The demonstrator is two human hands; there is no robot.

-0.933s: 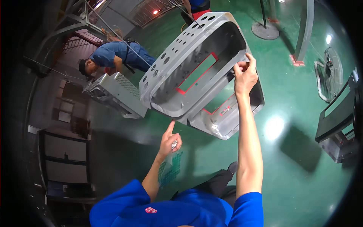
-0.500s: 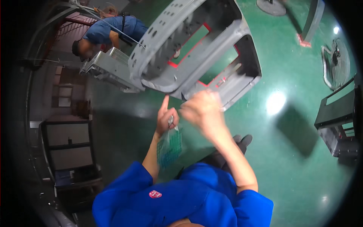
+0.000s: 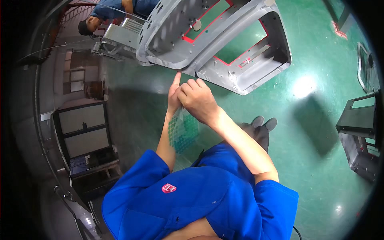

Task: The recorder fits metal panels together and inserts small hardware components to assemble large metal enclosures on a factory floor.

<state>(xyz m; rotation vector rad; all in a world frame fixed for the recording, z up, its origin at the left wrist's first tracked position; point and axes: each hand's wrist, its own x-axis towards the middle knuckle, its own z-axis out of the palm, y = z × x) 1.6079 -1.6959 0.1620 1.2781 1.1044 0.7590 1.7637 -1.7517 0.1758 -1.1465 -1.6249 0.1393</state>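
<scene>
A clear plastic sheet with rows of round green and blue dots (image 3: 184,130) hangs below my hands. My left hand (image 3: 174,96) is closed on its upper end, with the index finger stretched out toward the lower edge of a grey moulded frame (image 3: 192,64). Against the left hand, at the top of the sheet, my right hand (image 3: 197,99) is closed with curled fingers. What lies between its fingertips is hidden. The frame has two large openings, and red borders edge the cut-outs inside it.
At the upper left a co-worker in blue (image 3: 116,10) bends over beside a grey metal unit (image 3: 120,38). A dark cabinet (image 3: 82,128) stands on the left. Another dark frame (image 3: 360,124) stands at the right, on the green floor (image 3: 276,160).
My right hand, blurred and raised before, has come down against my left hand at the top of the sheet. The view has shifted, so the frame sits higher and farther right.
</scene>
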